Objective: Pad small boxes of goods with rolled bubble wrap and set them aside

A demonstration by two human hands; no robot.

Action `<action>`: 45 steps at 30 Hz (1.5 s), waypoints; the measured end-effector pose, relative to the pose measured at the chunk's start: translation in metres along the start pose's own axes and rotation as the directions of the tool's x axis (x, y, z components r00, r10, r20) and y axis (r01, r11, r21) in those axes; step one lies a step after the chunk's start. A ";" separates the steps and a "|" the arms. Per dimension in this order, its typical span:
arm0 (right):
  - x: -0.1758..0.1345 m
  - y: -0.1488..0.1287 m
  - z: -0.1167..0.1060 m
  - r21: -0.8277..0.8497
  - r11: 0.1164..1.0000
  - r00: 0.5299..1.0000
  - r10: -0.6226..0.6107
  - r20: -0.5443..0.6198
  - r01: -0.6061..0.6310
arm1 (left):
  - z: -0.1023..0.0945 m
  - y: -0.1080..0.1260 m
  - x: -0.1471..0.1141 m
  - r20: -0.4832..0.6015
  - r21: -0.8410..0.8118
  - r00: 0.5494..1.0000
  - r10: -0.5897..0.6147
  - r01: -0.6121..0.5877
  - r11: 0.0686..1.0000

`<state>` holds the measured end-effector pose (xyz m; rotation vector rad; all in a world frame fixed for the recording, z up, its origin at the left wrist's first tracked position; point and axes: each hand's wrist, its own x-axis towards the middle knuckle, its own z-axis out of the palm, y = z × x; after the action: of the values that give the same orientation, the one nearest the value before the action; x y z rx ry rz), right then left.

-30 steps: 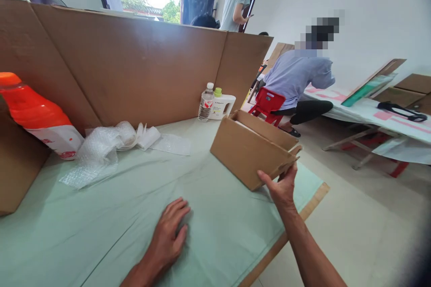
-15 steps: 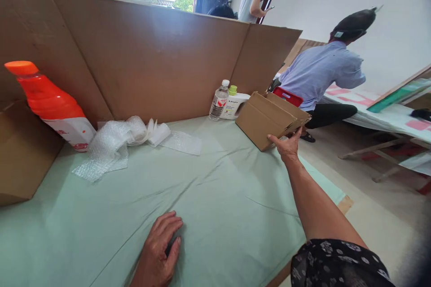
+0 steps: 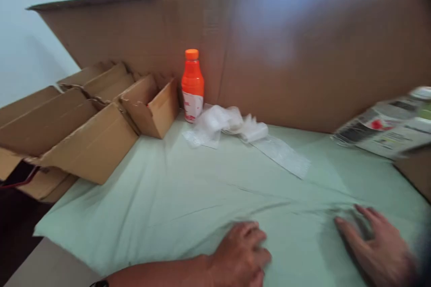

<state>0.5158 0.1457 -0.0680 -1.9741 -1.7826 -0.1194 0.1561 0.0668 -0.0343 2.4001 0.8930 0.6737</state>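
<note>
Head view shows the left hand [image 3: 240,252] and right hand [image 3: 379,246] at the table [image 3: 175,197] — each grip loose, holding nothing — with bubble wrap [image 3: 220,119] beyond, then an orange bottle [image 3: 192,83] by the cardboard screen [image 3: 286,67], probably set back to leave room.

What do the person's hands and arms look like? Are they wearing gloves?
No gloves! The left hand and right hand are both bare, each with a thumb and fingers. The left forearm is bare too. A dark bit at the bottom edge may be a sleeve, but too little shows to tell. The right hand is blurry, so small details are lost.
</note>
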 end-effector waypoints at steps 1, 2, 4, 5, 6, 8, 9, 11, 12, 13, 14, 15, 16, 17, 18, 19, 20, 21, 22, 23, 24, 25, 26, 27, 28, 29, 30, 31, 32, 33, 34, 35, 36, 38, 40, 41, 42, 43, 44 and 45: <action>-0.003 -0.025 0.013 0.022 0.996 0.996 -0.086 0.024 0.086 | -0.004 0.004 -0.005 0.027 0.019 1.000 -0.015 0.014 1.000; -0.008 -0.053 0.024 0.060 0.986 0.986 -0.159 0.050 0.156 | -0.010 0.009 -0.011 0.034 0.026 0.998 -0.046 0.045 0.999; -0.028 -0.116 0.037 0.185 0.915 0.924 -0.376 0.072 0.358 | -0.031 0.015 -0.028 -0.001 0.025 0.991 -0.136 0.136 0.990; -0.041 -0.147 0.040 0.261 0.846 0.867 -0.494 0.061 0.464 | -0.046 0.015 -0.036 -0.034 0.025 0.984 -0.177 0.178 0.984; -0.056 -0.175 0.042 0.343 0.761 0.799 -0.600 0.050 0.550 | -0.065 0.012 -0.045 -0.064 0.028 0.977 -0.201 0.203 0.979; -0.084 -0.222 0.045 0.530 0.521 0.574 -0.815 0.077 0.669 | -0.113 -0.008 -0.055 -0.129 0.036 0.962 -0.240 0.246 0.969; -0.095 -0.239 0.047 0.594 0.410 0.474 -0.879 0.053 0.692 | -0.141 -0.023 -0.056 -0.177 0.040 0.948 -0.263 0.274 0.961; -0.109 -0.260 0.049 0.670 0.287 0.357 -0.933 0.035 0.685 | -0.200 -0.060 -0.050 -0.414 0.064 0.843 -0.345 0.405 0.912; -0.112 -0.264 0.048 0.689 0.287 0.358 -0.933 0.042 0.666 | -0.227 -0.081 -0.043 -0.594 0.085 0.721 -0.356 0.496 0.864; -0.112 -0.265 0.047 0.706 0.312 0.385 -0.921 0.059 0.636 | -0.252 -0.101 -0.034 -0.719 0.119 0.616 -0.321 0.565 0.817; -0.111 -0.265 0.043 0.723 0.345 0.425 -0.902 0.078 0.599 | -0.274 -0.119 -0.025 -0.798 0.145 0.533 -0.281 0.623 0.769; -0.110 -0.265 0.037 0.738 0.378 0.468 -0.879 0.096 0.559 | -0.290 -0.136 -0.017 -0.831 0.153 0.483 -0.275 0.674 0.722; -0.109 -0.264 0.031 0.750 0.404 0.514 -0.852 0.100 0.523 | -0.302 -0.149 -0.010 -0.844 0.157 0.460 -0.276 0.704 0.693; -0.108 -0.264 0.024 0.759 0.425 0.559 -0.823 0.097 0.494 | -0.309 -0.158 -0.005 -0.848 0.159 0.451 -0.281 0.720 0.676; -0.108 -0.265 0.017 0.763 0.442 0.591 -0.801 0.097 0.472 | -0.312 -0.164 -0.002 -0.846 0.159 0.450 -0.287 0.725 0.670; -0.108 -0.266 0.011 0.764 0.460 0.616 -0.781 0.106 0.452 | -0.311 -0.166 -0.003 -0.845 0.160 0.453 -0.286 0.723 0.673; -0.109 -0.268 0.006 0.765 0.475 0.636 -0.764 0.114 0.434 | -0.308 -0.165 -0.006 -0.845 0.162 0.457 -0.279 0.715 0.680; -0.109 -0.269 0.003 0.769 0.483 0.650 -0.751 0.116 0.420 | -0.303 -0.161 -0.012 -0.845 0.168 0.462 -0.270 0.709 0.685; -0.109 -0.270 0.001 0.775 0.484 0.659 -0.743 0.117 0.408 | -0.297 -0.154 -0.020 -0.843 0.182 0.474 -0.255 0.696 0.694; -0.109 -0.270 0.001 0.780 0.488 0.670 -0.732 0.122 0.391 | -0.291 -0.146 -0.030 -0.839 0.203 0.493 -0.230 0.677 0.708; -0.108 -0.270 0.002 0.785 0.497 0.684 -0.718 0.131 0.371 | -0.287 -0.137 -0.039 -0.835 0.229 0.513 -0.197 0.651 0.723; -0.106 -0.270 0.004 0.789 0.505 0.695 -0.704 0.143 0.349 | -0.284 -0.129 -0.048 -0.834 0.255 0.529 -0.159 0.624 0.739; -0.104 -0.271 0.006 0.795 0.511 0.704 -0.693 0.156 0.328 | -0.283 -0.123 -0.055 -0.837 0.276 0.534 -0.119 0.600 0.751; -0.101 -0.271 0.007 0.798 0.519 0.711 -0.682 0.172 0.305 | -0.284 -0.119 -0.059 -0.846 0.289 0.526 -0.085 0.587 0.756; -0.098 -0.273 0.009 0.800 0.527 0.715 -0.673 0.188 0.286 | -0.286 -0.118 -0.059 -0.859 0.292 0.508 -0.065 0.589 0.754; -0.095 -0.274 0.010 0.800 0.531 0.718 -0.669 0.194 0.279 | -0.291 -0.120 -0.056 -0.872 0.283 0.485 -0.063 0.605 0.744; -0.092 -0.277 0.010 0.797 0.535 0.720 -0.666 0.194 0.280 | -0.296 -0.125 -0.051 -0.883 0.266 0.464 -0.078 0.629 0.730; -0.091 -0.279 0.010 0.793 0.536 0.725 -0.664 0.185 0.288 | -0.301 -0.132 -0.044 -0.886 0.244 0.451 -0.110 0.654 0.716; -0.090 -0.281 0.010 0.789 0.536 0.729 -0.662 0.172 0.301 | -0.307 -0.141 -0.035 -0.882 0.222 0.447 -0.149 0.673 0.705; -0.090 -0.282 0.009 0.785 0.534 0.732 -0.662 0.159 0.313 | -0.311 -0.151 -0.027 -0.872 0.204 0.452 -0.188 0.684 0.700; -0.091 -0.283 0.008 0.783 0.533 0.734 -0.662 0.151 0.320 | -0.314 -0.159 -0.020 -0.861 0.190 0.459 -0.217 0.688 0.700; -0.092 -0.283 0.007 0.783 0.534 0.733 -0.663 0.152 0.320 | -0.316 -0.166 -0.014 -0.854 0.183 0.466 -0.233 0.686 0.704; -0.095 -0.283 0.007 0.783 0.535 0.731 -0.664 0.158 0.317 | -0.316 -0.171 -0.011 -0.850 0.181 0.471 -0.236 0.681 0.709; -0.099 -0.282 0.007 0.787 0.533 0.726 -0.667 0.166 0.310 | -0.311 -0.170 -0.012 -0.852 0.187 0.475 -0.220 0.668 0.720; -0.101 -0.280 0.007 0.797 0.521 0.726 -0.669 0.159 0.305 | -0.300 -0.156 -0.027 -0.852 0.232 0.502 -0.149 0.617 0.752; -0.100 -0.279 0.007 0.800 0.523 0.732 -0.662 0.164 0.294 | -0.292 -0.143 -0.040 -0.846 0.273 0.525 -0.090 0.573 0.773; -0.099 -0.278 0.006 0.801 0.530 0.745 -0.645 0.169 0.278 | -0.284 -0.128 -0.056 -0.836 0.323 0.548 -0.015 0.515 0.794; -0.096 -0.276 0.004 0.799 0.545 0.762 -0.621 0.182 0.253 | -0.274 -0.112 -0.076 -0.824 0.367 0.563 0.053 0.461 0.808; -0.092 -0.275 0.002 0.794 0.566 0.780 -0.592 0.202 0.223 | -0.262 -0.094 -0.097 -0.803 0.395 0.591 0.076 0.433 0.810; -0.086 -0.274 -0.002 0.784 0.591 0.797 -0.559 0.229 0.189 | -0.249 -0.077 -0.120 -0.798 0.404 0.597 0.083 0.428 0.808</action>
<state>0.2412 0.0771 -0.0203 -1.0337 -2.0653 0.8810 -0.1067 0.1017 0.0761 2.3739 1.9235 1.6650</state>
